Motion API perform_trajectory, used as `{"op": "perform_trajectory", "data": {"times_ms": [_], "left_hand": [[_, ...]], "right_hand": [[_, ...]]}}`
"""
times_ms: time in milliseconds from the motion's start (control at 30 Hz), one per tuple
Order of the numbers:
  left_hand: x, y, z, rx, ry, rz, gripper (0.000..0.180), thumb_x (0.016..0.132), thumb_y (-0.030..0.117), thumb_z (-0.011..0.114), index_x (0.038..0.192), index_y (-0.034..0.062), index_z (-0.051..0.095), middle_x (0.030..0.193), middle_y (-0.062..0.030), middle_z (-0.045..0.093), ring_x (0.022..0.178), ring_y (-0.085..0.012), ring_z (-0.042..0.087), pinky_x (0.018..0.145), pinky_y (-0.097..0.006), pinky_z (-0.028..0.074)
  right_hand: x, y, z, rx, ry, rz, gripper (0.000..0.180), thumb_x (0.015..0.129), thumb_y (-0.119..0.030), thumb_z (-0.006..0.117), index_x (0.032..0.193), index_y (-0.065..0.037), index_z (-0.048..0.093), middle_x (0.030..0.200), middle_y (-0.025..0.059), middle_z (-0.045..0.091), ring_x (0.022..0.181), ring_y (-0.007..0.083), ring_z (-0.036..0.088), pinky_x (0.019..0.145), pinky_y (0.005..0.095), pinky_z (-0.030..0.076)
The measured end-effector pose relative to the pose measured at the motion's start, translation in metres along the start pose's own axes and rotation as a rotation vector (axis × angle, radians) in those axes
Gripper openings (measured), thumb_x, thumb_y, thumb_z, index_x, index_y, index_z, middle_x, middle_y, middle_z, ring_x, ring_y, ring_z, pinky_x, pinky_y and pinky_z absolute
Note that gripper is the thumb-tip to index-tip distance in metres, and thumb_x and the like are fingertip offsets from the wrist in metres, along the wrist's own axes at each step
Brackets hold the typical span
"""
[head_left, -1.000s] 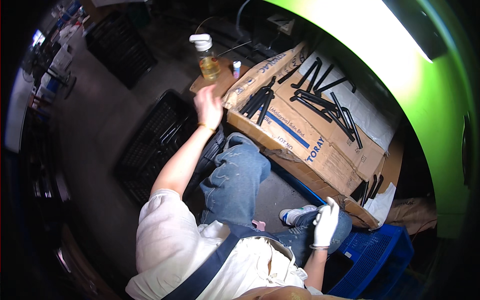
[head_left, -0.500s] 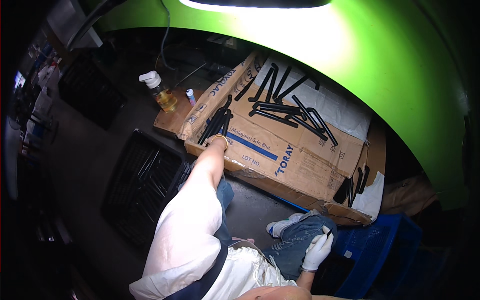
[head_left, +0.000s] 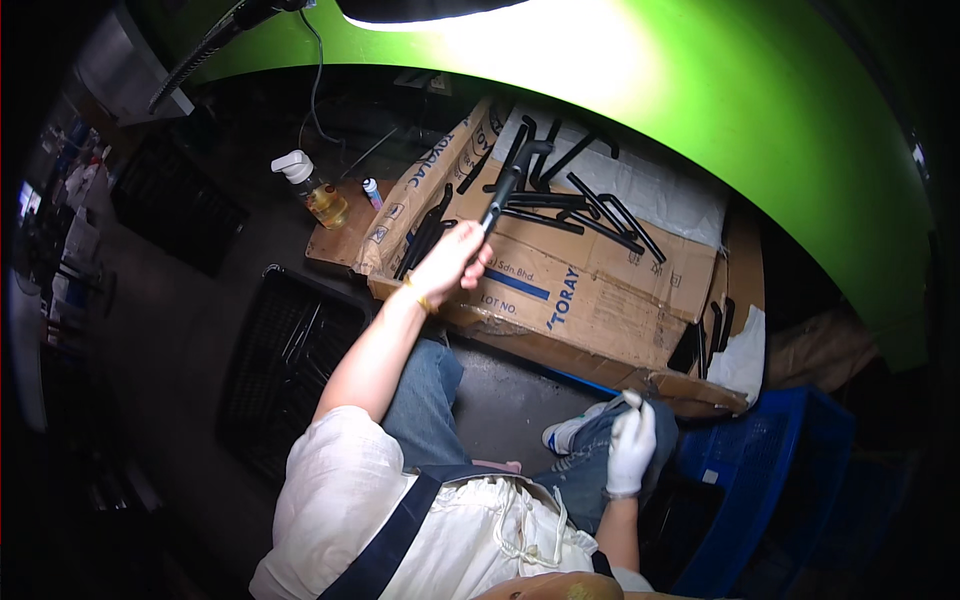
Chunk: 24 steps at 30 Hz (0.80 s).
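Note:
My bare left hand (head_left: 455,264) grips the lower end of a black rod with a bent top (head_left: 504,192), raised over the open cardboard box. On the box's flattened cardboard lining lie several similar black bent rods (head_left: 545,200), loosely crossed. Another bunch of black rods (head_left: 425,238) rests against the box's left side, close to my left wrist. My right hand (head_left: 631,448), in a white glove, hovers by my right knee with its fingers drawn together. Whatever it may pinch is too small to make out.
The cardboard box (head_left: 610,365) stands before me under a green panel (head_left: 800,170) and a bright lamp. A bottle of yellow liquid (head_left: 325,204) and a small tube (head_left: 372,193) stand left of it. Black crate (head_left: 262,420) at left holds dark rods; blue crate (head_left: 750,480) at right.
My left hand has come up from the bunch at the box's left side and moved right, now with a black bent rod. The gloved right hand has risen slightly.

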<state>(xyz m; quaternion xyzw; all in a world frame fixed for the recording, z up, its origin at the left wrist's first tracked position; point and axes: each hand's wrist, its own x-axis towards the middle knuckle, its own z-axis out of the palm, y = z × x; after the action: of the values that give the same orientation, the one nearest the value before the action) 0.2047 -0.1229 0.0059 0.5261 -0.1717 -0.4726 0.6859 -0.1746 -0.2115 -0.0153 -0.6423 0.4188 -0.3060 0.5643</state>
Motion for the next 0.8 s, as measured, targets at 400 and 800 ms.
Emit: {"op": "perform_trajectory", "data": {"times_ms": [400,800], "left_hand": [[-0.172,-0.069,0.105,0.079,-0.24,0.077,0.025,0.103,0.017,0.049,0.123,0.0056,0.038,0.092,-0.0058,0.055,0.057,-0.0054,0.05,0.048,-0.019,0.041],[-0.199,-0.063,0.108,-0.22,-0.405,-0.078,0.051,0.102,0.022,0.048,0.146,0.0026,0.032,0.117,-0.0077,0.052,0.077,-0.0103,0.054,0.068,-0.025,0.047]], "right_hand": [[0.01,-0.094,0.091,0.22,-0.335,0.09,0.024,0.092,-0.018,0.068,0.108,0.0,0.066,0.084,-0.0006,0.062,0.07,0.0042,0.053,0.06,0.0205,0.042],[-0.003,-0.101,0.079,0.184,-0.321,0.11,0.023,0.092,-0.023,0.069,0.096,-0.001,0.066,0.074,-0.0015,0.058,0.067,0.0054,0.05,0.059,0.0238,0.042]]}}
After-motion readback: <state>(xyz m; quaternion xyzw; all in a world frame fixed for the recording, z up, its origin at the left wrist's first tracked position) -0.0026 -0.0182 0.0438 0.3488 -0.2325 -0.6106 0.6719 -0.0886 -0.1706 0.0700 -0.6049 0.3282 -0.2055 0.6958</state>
